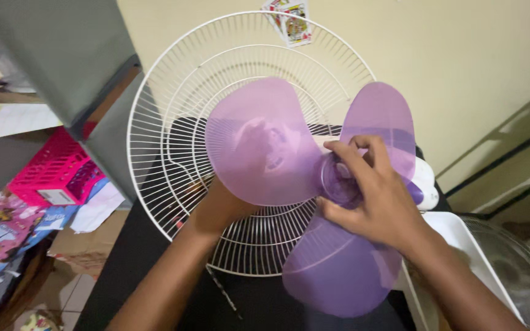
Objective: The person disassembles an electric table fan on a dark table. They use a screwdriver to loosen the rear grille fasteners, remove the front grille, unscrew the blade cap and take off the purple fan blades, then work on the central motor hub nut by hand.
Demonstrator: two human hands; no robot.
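Two hands on fan assembly.
Our right hand (375,196) clamps the purple fan blade (265,147) hub; left hand (225,205), behind the blade, grip indeterminate, against white wire guard (154,122).

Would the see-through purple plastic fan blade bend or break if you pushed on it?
The translucent purple plastic fan blade looks thin, so its wide tips would probably flex a little, and a hard shove might crack one. It likely feels light for its size. The right hand grips its middle hub, probably the stiffest part.

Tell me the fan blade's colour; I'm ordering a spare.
See-through purple fan blade, clearest in the head view, with the right hand on its hub.
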